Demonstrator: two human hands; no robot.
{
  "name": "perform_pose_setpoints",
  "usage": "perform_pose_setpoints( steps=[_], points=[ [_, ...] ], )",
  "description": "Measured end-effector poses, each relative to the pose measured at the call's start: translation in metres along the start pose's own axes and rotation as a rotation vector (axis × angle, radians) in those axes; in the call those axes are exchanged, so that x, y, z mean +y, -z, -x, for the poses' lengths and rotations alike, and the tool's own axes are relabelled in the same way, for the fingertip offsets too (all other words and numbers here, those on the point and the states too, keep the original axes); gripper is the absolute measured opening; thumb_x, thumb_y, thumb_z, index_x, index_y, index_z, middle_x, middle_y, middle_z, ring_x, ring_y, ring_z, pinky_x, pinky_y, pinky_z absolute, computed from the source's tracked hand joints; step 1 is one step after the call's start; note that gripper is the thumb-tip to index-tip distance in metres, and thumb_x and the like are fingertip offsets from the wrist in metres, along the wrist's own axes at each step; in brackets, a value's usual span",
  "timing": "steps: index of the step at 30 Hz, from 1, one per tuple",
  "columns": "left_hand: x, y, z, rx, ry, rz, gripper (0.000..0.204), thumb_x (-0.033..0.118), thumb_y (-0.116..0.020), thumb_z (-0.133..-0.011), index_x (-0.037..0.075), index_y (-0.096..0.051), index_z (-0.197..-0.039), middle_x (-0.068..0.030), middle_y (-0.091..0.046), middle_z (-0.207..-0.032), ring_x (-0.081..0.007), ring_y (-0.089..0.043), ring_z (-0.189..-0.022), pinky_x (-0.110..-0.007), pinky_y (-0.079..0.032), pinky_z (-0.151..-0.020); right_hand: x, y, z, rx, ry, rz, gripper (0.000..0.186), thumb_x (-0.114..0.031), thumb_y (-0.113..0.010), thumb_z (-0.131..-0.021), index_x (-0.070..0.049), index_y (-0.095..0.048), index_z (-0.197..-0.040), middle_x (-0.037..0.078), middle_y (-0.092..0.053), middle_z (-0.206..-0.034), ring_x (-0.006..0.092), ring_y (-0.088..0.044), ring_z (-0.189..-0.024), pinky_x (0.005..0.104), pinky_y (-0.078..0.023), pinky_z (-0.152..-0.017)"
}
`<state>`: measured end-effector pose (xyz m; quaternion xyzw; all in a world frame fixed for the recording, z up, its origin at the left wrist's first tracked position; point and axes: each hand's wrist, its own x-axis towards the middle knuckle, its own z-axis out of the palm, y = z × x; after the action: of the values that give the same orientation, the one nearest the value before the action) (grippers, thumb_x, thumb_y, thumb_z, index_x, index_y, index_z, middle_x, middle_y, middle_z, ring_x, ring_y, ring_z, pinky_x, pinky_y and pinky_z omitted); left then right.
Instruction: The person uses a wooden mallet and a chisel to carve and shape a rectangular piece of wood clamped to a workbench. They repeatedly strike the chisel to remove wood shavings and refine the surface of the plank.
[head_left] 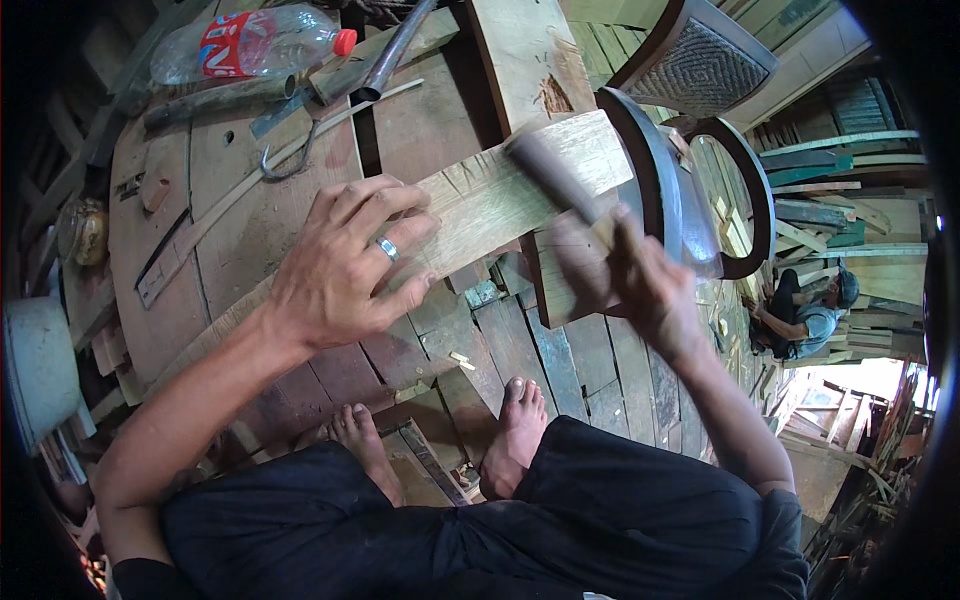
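A long pale board (470, 210) slants across the low wooden platform, its upper end resting over another board (520, 50). My left hand (345, 255), with a silver ring, grips the pale board with curled fingers. In my right hand (650, 285) is a blurred tool with a dark, broad blade (550, 175), lying over the board's right end. The fingers of that hand are closed around the handle; motion blur hides the exact contact between blade and wood.
A plastic bottle (240, 45), pipe (220, 100) and metal hook (285, 160) lie upper left. Curved chair parts (650, 180) stand right of the board. A seated person (810, 320) is farther right among stacked planks. A white container (40, 370) stands at far left. My bare feet rest below.
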<state>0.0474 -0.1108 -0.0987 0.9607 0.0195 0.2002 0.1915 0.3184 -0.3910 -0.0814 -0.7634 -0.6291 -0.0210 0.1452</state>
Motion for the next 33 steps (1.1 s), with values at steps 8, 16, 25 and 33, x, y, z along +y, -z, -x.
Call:
perform_pose_setpoints(
  steps=[8,16,25,33],
  points=[
    [-0.005,0.002,0.008,0.106,-0.078,0.067,0.014,0.013,-0.076,-0.081,0.009,-0.072,-0.093,-0.0050,-0.067,-0.101,-0.0261,-0.063,-0.100,-0.042,-0.045,-0.092,0.029,-0.011,0.013,-0.062,-0.234,0.039,0.047,-0.022,-0.063,-0.103,-0.014,-0.057,-0.149,0.021,-0.074,-0.102,0.0429,-0.072,-0.085,0.0474,-0.059,-0.074],
    [-0.007,0.005,0.013,0.095,-0.108,0.076,0.021,0.018,-0.078,-0.083,0.009,-0.071,-0.102,-0.0059,-0.068,-0.108,-0.0271,-0.064,-0.106,-0.043,-0.045,-0.097,0.092,0.025,0.006,0.280,-0.681,-0.240,0.049,-0.025,-0.046,-0.115,-0.001,-0.049,-0.157,-0.004,-0.050,-0.077,0.0062,-0.041,-0.064,0.0239,-0.035,-0.057],
    [0.013,0.035,0.065,-0.231,0.158,-0.141,0.083,0.031,-0.086,-0.081,0.018,-0.050,-0.155,-0.0175,-0.041,-0.158,-0.0407,-0.036,-0.150,-0.055,-0.034,-0.120,0.023,0.023,-0.013,0.176,-0.147,-0.024,0.056,-0.021,-0.048,-0.112,-0.007,-0.034,-0.164,0.029,-0.057,-0.149,0.0423,-0.061,-0.135,0.0457,-0.050,-0.108],
    [0.010,0.047,0.069,-0.307,0.314,-0.038,0.089,0.031,-0.085,-0.082,0.015,-0.046,-0.161,-0.0244,-0.042,-0.156,-0.0477,-0.043,-0.142,-0.053,-0.037,-0.119,0.019,0.022,-0.021,0.469,-0.265,-0.172,0.053,-0.027,-0.039,-0.116,0.001,-0.038,-0.160,0.029,-0.049,-0.157,0.0415,-0.048,-0.147,0.0466,-0.038,-0.121]
  ],
)
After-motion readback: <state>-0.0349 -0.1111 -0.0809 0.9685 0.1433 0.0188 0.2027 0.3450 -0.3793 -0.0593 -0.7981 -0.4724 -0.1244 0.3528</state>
